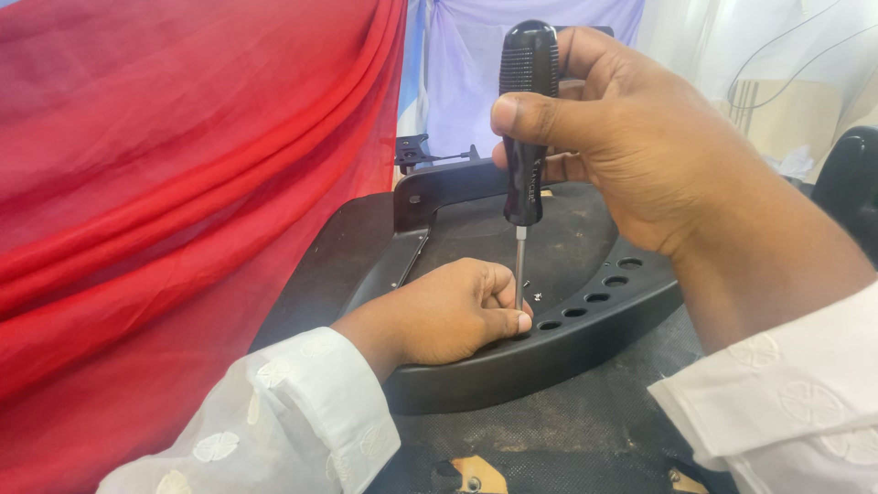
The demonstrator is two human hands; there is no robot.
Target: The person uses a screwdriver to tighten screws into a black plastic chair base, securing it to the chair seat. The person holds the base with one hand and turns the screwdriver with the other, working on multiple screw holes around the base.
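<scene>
Gripping the black handle of a screwdriver point(524, 128), the right hand point(631, 137) wraps its fingers and thumb tightly around it and holds the tool upright, its thin metal shaft pointing straight down. The left hand point(448, 313) is curled narrow, thumb and fingertips pinched around the lower end of the shaft where it meets a curved black plastic panel point(512, 366). A row of 5 oval holes point(585, 297) runs along the panel's rim just right of the tip. The panel lies on a dark surface, with red draped cloth point(174, 183) to the left. Both wrists wear white embroidered sleeves point(293, 412).
</scene>
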